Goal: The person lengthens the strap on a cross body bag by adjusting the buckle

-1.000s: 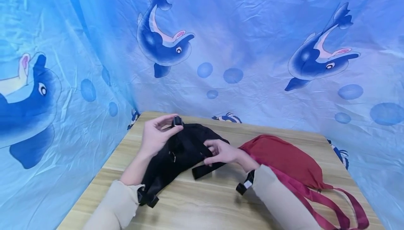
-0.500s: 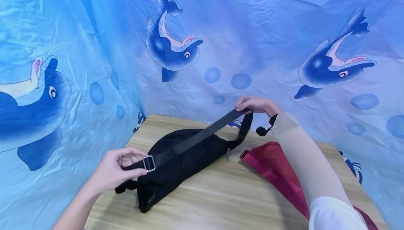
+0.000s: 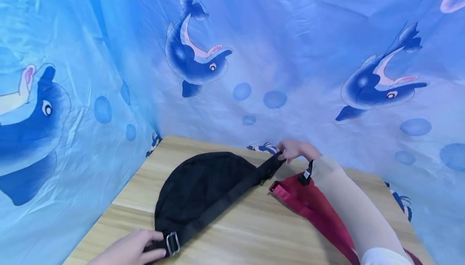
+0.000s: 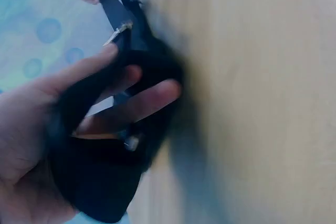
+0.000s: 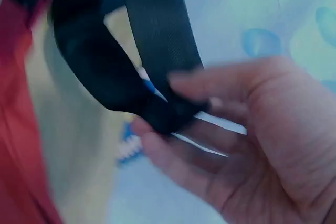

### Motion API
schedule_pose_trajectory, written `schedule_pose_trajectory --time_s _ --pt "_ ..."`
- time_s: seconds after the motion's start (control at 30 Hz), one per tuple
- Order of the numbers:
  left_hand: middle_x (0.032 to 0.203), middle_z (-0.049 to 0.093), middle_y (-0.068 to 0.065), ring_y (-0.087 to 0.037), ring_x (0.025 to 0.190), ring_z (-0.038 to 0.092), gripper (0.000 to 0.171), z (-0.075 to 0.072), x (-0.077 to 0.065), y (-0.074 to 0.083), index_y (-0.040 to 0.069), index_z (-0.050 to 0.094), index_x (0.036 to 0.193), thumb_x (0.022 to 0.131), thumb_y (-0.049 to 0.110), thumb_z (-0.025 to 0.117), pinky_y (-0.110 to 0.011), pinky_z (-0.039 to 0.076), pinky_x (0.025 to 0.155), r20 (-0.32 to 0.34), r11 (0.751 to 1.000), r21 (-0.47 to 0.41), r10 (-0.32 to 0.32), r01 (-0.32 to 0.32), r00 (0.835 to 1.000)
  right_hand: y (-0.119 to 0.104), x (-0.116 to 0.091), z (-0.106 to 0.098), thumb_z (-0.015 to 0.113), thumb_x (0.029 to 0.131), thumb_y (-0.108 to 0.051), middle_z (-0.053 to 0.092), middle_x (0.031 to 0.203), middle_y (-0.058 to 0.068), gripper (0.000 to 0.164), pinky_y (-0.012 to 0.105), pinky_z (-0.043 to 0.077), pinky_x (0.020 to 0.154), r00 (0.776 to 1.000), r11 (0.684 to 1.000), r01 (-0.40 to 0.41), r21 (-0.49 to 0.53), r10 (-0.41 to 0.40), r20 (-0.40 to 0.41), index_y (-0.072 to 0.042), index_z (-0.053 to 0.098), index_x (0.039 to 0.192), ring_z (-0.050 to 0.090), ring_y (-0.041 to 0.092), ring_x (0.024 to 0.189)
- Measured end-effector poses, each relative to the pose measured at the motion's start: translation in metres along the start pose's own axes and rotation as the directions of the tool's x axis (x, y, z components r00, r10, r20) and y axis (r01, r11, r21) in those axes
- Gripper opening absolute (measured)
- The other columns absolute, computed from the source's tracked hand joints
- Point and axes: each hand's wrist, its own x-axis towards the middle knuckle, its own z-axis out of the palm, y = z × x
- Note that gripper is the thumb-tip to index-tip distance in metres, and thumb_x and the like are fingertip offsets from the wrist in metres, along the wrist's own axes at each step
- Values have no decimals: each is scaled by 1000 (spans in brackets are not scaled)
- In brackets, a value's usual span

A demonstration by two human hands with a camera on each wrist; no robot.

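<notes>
A black waist bag (image 3: 203, 184) lies on the table with its strap (image 3: 225, 200) stretched along its near side. At the strap's near left end, by a metal slider buckle (image 3: 172, 244), my left hand (image 3: 132, 247) grips the webbing; in the left wrist view the strap loops around the fingers (image 4: 152, 100). My right hand (image 3: 292, 150) pinches the folded far end of the strap near the table's back edge. In the right wrist view, thumb and fingers close on that fold (image 5: 168, 114).
A red bag (image 3: 319, 200) with a pink-red strap lies to the right, partly under my right forearm. The wooden table (image 3: 247, 236) meets a blue dolphin-print curtain (image 3: 276, 55) at the back and left.
Both hands took hold of the black strap and stretched it out. Over the last half second they lowered it to the bag's near side, and the left hand came nearer.
</notes>
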Motion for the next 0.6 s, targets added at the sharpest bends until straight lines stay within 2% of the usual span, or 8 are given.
schedule_pose_trajectory --time_s 0.03,0.07,0.13,0.17,0.27,0.33,0.47,0.6 --pt "98 77 11 -2 86 69 27 1 5 -1 15 78 105 100 40 73 -29 57 71 -32 999 41 -31 32 999 4 -1 5 68 98 -7 61 76 4 17 41 60 77 997 1000 2 1 -2 -77 -8 56 86 67 22 72" --pt "92 76 9 -4 81 69 28 2 10 -3 15 77 100 100 42 73 -28 56 68 -69 998 57 -37 40 997 7 -2 10 70 97 -7 65 80 9 14 43 60 79 986 1000 4 -3 -5 -166 -4 58 90 69 27 77" --pt "82 73 8 -5 72 66 32 2 20 -6 15 75 93 99 46 74 -28 54 63 -141 994 70 -77 88 987 10 -1 19 74 94 -9 73 89 17 16 47 58 83 937 1000 -2 -15 -4 -350 1 63 101 71 34 85" --pt "75 68 11 -1 66 60 29 2 25 -8 18 71 87 98 45 75 -25 50 59 -176 996 56 -63 74 982 11 -1 24 76 94 -10 74 97 21 22 49 59 87 908 1000 -8 8 11 -420 3 63 107 72 36 91" --pt "65 52 16 4 57 42 29 -1 39 -13 22 62 81 96 39 79 -21 39 55 -256 999 -10 -50 49 965 6 -9 37 76 97 -13 68 124 29 41 56 58 99 836 996 1 85 46 -547 6 59 129 69 45 114" --pt "68 57 17 4 60 46 25 -7 44 -14 22 66 86 93 38 83 -21 42 57 -293 997 -23 -74 71 953 -2 -23 43 74 99 -13 64 133 31 46 58 58 101 812 992 22 127 57 -581 6 55 136 66 47 121" --pt "81 70 7 -9 76 63 32 -28 32 -6 15 71 100 85 35 90 -32 54 71 -338 987 28 -137 156 931 -29 -60 44 68 103 -10 69 127 26 31 56 60 98 822 990 94 102 -19 -569 5 62 129 69 43 117" --pt "100 77 -5 -32 99 68 44 -52 19 23 7 71 114 81 28 93 -54 57 88 -406 975 147 -95 167 909 -44 -114 36 60 108 -15 75 107 15 20 48 60 87 851 995 90 50 -50 -523 -1 70 118 72 28 98"
